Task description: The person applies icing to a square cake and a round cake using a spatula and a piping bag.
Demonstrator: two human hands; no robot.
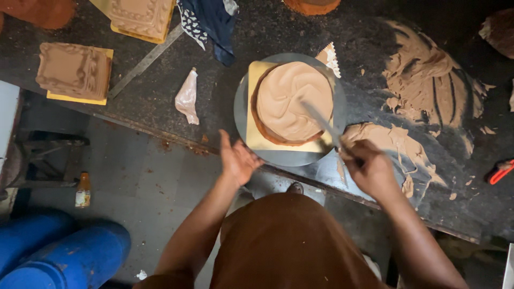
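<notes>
A round cake (292, 99) covered in light brown cream sits on a square gold board (257, 136) on a round grey turntable (243, 115) at the edge of the dark worktop. My right hand (370, 170) grips a palette knife (321, 122) whose blade lies on the cake's right side. At the turntable's near left edge is my left hand (237, 159), open with fingers spread and holding nothing.
Smeared brown cream (428, 80) covers the worktop to the right. A piping bag (187, 99), a toothed scraper (329, 58), a blue cloth (211, 21) and two iced square cakes (75, 72) (142, 18) lie behind and left. Blue drums (64, 257) stand on the floor.
</notes>
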